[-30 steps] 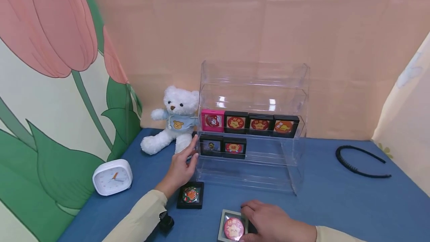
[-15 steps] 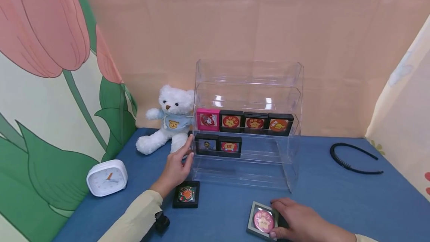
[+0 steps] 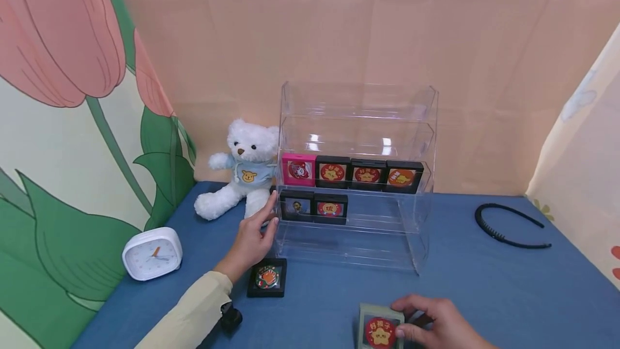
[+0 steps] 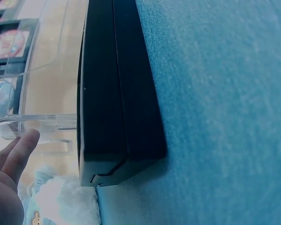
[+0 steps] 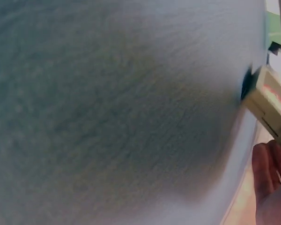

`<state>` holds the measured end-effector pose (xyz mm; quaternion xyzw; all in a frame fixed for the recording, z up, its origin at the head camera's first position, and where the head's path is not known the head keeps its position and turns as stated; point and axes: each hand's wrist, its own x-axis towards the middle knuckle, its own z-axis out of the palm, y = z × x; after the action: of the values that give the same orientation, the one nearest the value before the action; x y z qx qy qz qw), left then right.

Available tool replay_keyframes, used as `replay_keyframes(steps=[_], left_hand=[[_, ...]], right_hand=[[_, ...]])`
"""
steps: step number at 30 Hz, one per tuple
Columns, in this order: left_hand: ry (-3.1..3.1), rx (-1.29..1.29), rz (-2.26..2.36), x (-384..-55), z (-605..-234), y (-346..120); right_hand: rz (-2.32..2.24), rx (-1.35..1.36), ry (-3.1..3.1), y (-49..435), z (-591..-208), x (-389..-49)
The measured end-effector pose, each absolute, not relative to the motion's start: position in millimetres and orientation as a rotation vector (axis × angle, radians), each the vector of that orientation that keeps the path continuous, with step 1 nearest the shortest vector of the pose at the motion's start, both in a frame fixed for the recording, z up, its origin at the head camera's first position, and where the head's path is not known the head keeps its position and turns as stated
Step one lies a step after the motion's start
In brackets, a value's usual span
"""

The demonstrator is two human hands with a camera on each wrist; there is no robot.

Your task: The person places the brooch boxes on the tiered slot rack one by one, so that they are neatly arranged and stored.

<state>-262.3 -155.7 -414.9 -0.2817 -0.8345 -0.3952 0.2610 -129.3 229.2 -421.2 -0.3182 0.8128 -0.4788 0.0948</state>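
A clear acrylic tiered display rack [image 3: 368, 241] stands on the blue cloth. My left hand [image 3: 253, 238] rests its fairly straight fingers at the rack's left side; the left wrist view shows its fingertips [image 4: 28, 140] at the clear edge. In my right hand [image 3: 438, 319], at the front right, I grip a grey-green square badge case [image 3: 360, 319] by its right side, thumb in front. The case is tipped up and shows a round red badge with a yellow star. A black badge case [image 3: 266, 292] with a green-and-orange badge lies flat below my left hand.
One rack tier holds a pink case [image 3: 298, 158] and several black cases [image 3: 333, 160]; the tier below holds two black cases [image 3: 297, 195]. A white teddy bear [image 3: 252, 141] sits left of the rack, a white clock [image 3: 152, 253] further left. A black headband [image 3: 504, 238] lies right.
My right hand has moved right with the grey-green case and tipped it up; its badge looked pink before and now looks red. My left hand stays at the rack's side.
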Motion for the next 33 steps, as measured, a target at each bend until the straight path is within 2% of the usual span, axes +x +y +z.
replay_keyframes(steps=[12,23,33], left_hand=[[-2.25,-0.764,-1.077,-262.1,-414.3,-157.0],[-2.263,-0.76,-1.076,-261.9,-416.4,-158.3],[-2.23,-0.79,-1.043,-264.2,-417.8,-156.6]], right_hand=[[-1.433,-1.006,2.725,232.4,-395.7,-137.9],[-1.282,-1.065,3.113,225.4,-357.0,-176.3],[-1.179,-1.104,3.283,215.9,-337.2,-207.9]])
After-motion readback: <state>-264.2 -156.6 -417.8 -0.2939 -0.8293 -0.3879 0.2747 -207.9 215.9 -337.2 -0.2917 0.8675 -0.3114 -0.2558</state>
